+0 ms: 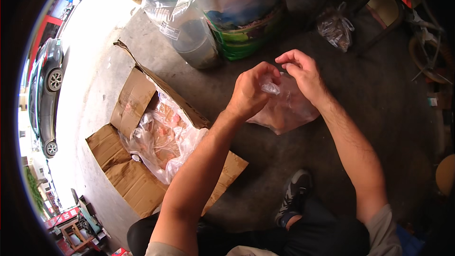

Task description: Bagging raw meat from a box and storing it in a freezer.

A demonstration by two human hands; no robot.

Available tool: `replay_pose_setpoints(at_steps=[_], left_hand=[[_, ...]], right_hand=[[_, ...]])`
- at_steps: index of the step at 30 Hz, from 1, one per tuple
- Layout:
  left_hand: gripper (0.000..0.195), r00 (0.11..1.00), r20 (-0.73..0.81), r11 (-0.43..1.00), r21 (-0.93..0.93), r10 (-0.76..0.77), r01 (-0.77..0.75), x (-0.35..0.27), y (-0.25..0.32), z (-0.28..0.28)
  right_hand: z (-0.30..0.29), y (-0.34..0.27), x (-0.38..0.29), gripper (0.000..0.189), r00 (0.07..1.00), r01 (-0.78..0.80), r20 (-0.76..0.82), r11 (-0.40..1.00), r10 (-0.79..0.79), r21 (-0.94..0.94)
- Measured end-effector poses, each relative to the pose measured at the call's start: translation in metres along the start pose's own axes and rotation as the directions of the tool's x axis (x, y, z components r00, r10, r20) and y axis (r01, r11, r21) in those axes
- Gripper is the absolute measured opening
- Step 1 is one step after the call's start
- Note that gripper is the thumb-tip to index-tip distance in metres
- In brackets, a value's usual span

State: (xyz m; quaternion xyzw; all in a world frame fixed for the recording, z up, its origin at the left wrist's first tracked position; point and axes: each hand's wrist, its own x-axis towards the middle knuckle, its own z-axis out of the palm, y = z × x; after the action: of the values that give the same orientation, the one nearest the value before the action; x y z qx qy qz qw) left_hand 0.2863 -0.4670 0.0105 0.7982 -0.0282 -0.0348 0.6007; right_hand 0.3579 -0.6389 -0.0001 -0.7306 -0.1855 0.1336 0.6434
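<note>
My left hand (pixel 253 90) grips the gathered neck of a clear plastic bag (pixel 284 108) with pinkish contents. The bag hangs or rests just past my wrists, low over the concrete floor; I cannot tell if it touches. A crumpled tuft of the plastic shows at my left fingers. Beside it, my right hand (pixel 302 78) has its thumb and forefinger curled close together above the bag; whether thin plastic lies between them is unclear. To the left is an opened cardboard box (pixel 133 96) lined with a clear plastic liner (pixel 195 142), with wrapped pinkish-brown pieces (pixel 165 131) inside.
Ahead stand a translucent plastic bucket (pixel 195 42) with a clear bag over its rim and a large green printed sack (pixel 245 21). A small tied bag (pixel 336 28) lies near a metal-framed chair (pixel 385 25). My shoe (pixel 295 192) is below; a parked car (pixel 46 96) is outside.
</note>
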Motion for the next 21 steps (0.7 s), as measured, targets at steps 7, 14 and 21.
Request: replay_pose_setpoints(at_steps=[7,14,21], left_hand=[[0.046,0.87,-0.302,0.876,0.412,0.391,-0.251,-0.008,-0.005,0.003],[0.048,0.891,-0.331,0.941,0.241,0.31,-0.238,-0.008,0.0,0.013],[0.016,0.957,-0.244,0.953,-0.214,0.16,-0.214,-0.012,-0.009,0.013]], right_hand=[[-0.002,-0.009,0.021,0.025,0.837,-0.275,0.454,0.952,0.305,-0.133],[-0.015,-0.01,0.02,0.025,0.77,-0.432,0.539,0.901,0.341,0.048],[-0.005,-0.015,0.008,0.015,0.982,0.159,0.151,0.929,-0.114,-0.333]])
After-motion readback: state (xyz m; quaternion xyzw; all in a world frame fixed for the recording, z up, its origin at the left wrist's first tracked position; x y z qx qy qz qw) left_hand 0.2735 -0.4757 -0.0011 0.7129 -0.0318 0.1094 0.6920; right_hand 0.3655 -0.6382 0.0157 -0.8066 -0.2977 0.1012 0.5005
